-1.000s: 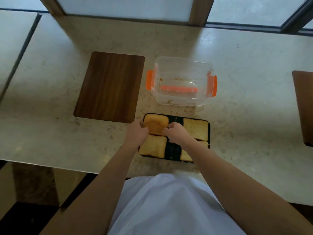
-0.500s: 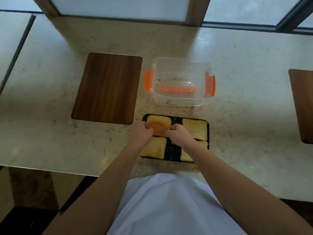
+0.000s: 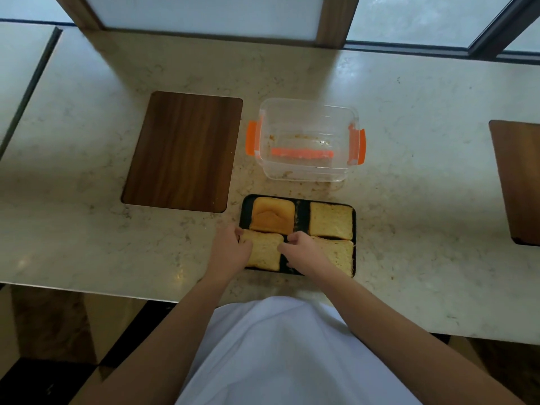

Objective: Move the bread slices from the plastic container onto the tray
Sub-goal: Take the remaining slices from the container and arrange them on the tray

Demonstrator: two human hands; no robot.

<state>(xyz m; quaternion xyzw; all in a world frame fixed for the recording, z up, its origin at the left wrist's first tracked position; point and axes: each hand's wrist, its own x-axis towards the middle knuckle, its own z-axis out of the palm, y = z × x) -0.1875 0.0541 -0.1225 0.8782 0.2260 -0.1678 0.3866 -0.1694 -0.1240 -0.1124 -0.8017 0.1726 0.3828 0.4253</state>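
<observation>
A black tray (image 3: 302, 212) lies near the counter's front edge with several bread slices flat on it. A brown crust piece (image 3: 273, 219) is at far left and a pale slice (image 3: 331, 220) at far right. My left hand (image 3: 230, 250) presses the left edge of the near-left slice (image 3: 264, 253). My right hand (image 3: 304, 251) has its curled fingertips on that slice's right top corner and partly covers the near-right slice (image 3: 340, 255). The clear plastic container (image 3: 306, 171) with orange clips stands just behind the tray and holds only crumbs.
A dark wooden board (image 3: 182, 150) lies to the left of the container. Another wooden board (image 3: 517, 182) sits at the right edge. Crumbs are scattered on the marble counter (image 3: 423, 176) around the tray. A window frame runs along the back.
Both hands have let go of the brown crust piece at far left and drawn back toward me. They now sit at the edges of the near-left slice.
</observation>
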